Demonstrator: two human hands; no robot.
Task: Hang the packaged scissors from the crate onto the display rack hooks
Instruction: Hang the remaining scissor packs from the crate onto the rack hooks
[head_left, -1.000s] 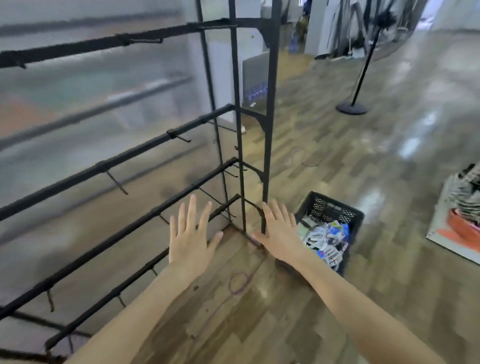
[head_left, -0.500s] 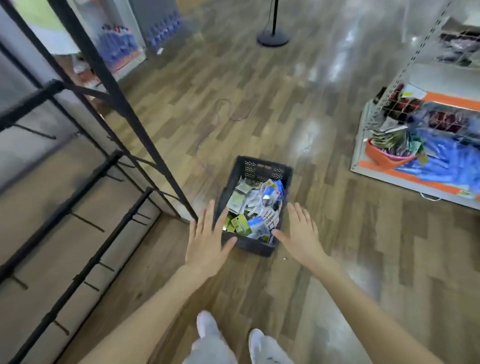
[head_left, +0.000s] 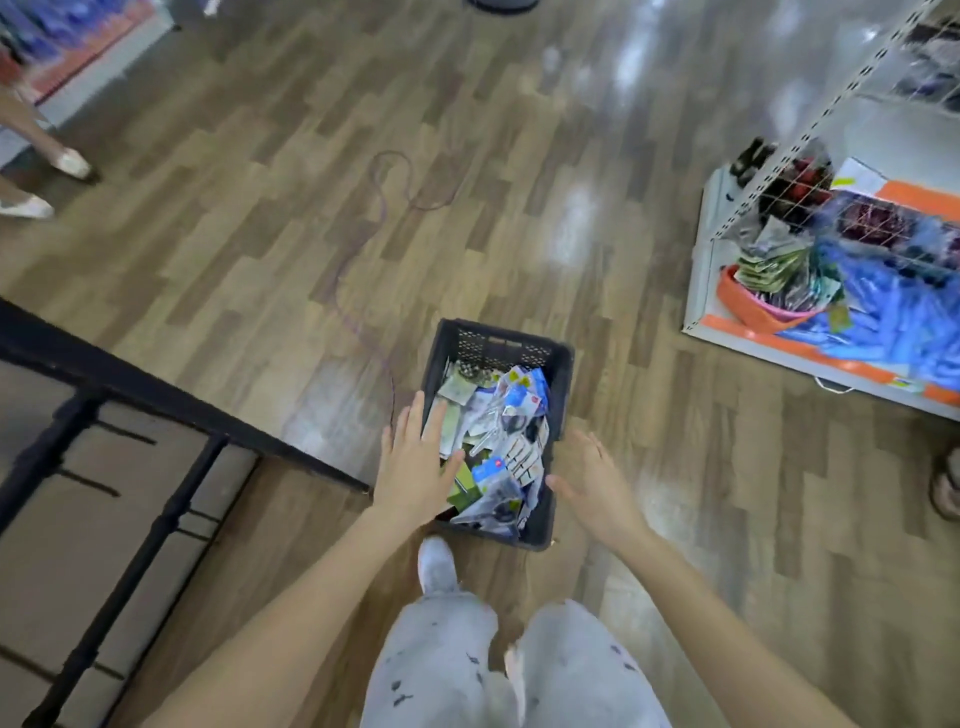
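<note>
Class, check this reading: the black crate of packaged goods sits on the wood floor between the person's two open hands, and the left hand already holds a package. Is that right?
Not quite. The head view shows the left hand holding nothing: its fingers are spread flat over the crate. The rest stands: the black crate of packages sits on the wood floor, and the right hand is open too.

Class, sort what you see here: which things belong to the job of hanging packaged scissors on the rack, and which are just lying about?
Job:
black crate
packaged goods inside it
black display rack
left hand
right hand

Lying about:
purple cord on floor
white shelf unit with stock
orange basin
</note>
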